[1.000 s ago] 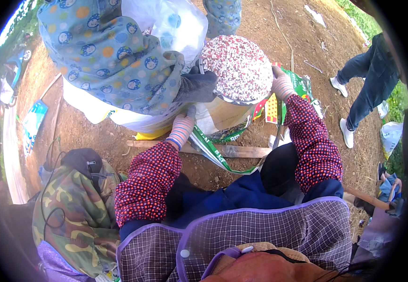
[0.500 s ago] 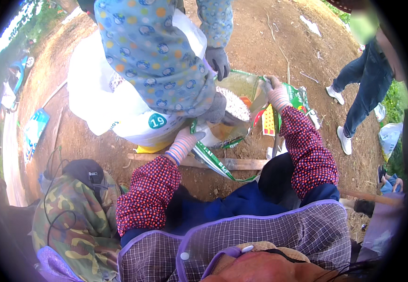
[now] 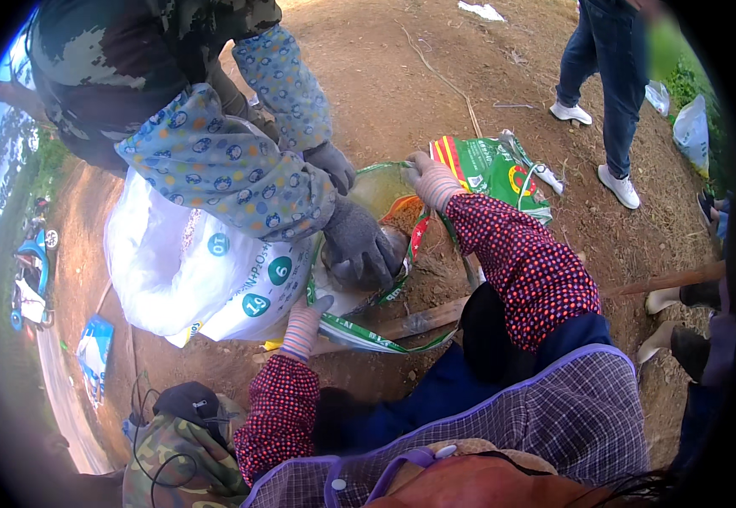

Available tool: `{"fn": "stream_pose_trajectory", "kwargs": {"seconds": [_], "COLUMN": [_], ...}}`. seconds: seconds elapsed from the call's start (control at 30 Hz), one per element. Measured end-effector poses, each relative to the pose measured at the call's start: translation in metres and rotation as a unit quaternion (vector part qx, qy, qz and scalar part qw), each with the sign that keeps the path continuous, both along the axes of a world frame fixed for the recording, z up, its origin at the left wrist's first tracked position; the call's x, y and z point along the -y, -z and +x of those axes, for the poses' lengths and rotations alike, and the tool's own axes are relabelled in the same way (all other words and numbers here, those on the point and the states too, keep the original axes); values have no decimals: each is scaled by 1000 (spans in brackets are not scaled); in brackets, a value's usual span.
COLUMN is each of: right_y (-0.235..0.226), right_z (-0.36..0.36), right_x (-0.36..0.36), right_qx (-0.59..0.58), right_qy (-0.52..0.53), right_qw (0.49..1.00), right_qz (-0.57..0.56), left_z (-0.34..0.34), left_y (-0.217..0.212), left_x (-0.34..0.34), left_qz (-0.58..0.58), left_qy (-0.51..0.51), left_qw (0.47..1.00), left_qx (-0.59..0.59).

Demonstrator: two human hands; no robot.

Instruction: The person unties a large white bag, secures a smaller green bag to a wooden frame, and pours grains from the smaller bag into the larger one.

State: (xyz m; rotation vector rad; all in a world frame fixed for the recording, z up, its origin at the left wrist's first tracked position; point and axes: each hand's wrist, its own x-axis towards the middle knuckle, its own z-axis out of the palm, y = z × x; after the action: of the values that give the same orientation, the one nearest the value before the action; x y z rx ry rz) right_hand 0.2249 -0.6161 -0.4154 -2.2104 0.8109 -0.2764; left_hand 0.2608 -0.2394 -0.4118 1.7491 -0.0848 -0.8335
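Note:
My left hand (image 3: 303, 328), in a striped knit glove, pinches the near left rim of an open green-and-white plastic sack (image 3: 358, 339). At the far right of the same rim, my right hand (image 3: 436, 181), gloved alike, is closed on the edge, so the mouth is stretched between them. A co-worker's grey-gloved hand (image 3: 363, 251) presses at the mouth's left side and hides much of the inside. Their other gloved hand (image 3: 332, 164) is at the far rim. Left of the mouth stands a bulky white sack (image 3: 245, 275) with green round marks, under the co-worker's patterned sleeve (image 3: 241, 190).
A green printed sack (image 3: 503, 173) lies on the dirt beyond my right hand. A wooden pole (image 3: 419, 322) runs across the ground before me. Another person's legs (image 3: 601, 85) stand at far right. A camouflage-covered bundle (image 3: 190, 449) is at my left.
The view has shifted. The co-worker leans farther in, a gloved hand now covering the sack mouth where white granules showed before. Both my hands still grip the rim.

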Motion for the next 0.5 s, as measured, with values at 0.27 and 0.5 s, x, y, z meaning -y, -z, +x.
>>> {"fn": "stream_pose_trajectory", "kwargs": {"seconds": [0.27,0.5], "right_y": [-17,-18], "right_z": [2,6], "right_x": [-10,-5], "right_qx": [-92,-23], "right_qy": [-65,-51], "right_qw": [994,997], "right_qz": [5,-51], "left_z": [-2,8], "left_y": [6,-15], "left_x": [-4,-5], "left_qz": [152,61], "left_qy": [189,-9], "left_qw": [965,981], "left_qx": [101,186]}}
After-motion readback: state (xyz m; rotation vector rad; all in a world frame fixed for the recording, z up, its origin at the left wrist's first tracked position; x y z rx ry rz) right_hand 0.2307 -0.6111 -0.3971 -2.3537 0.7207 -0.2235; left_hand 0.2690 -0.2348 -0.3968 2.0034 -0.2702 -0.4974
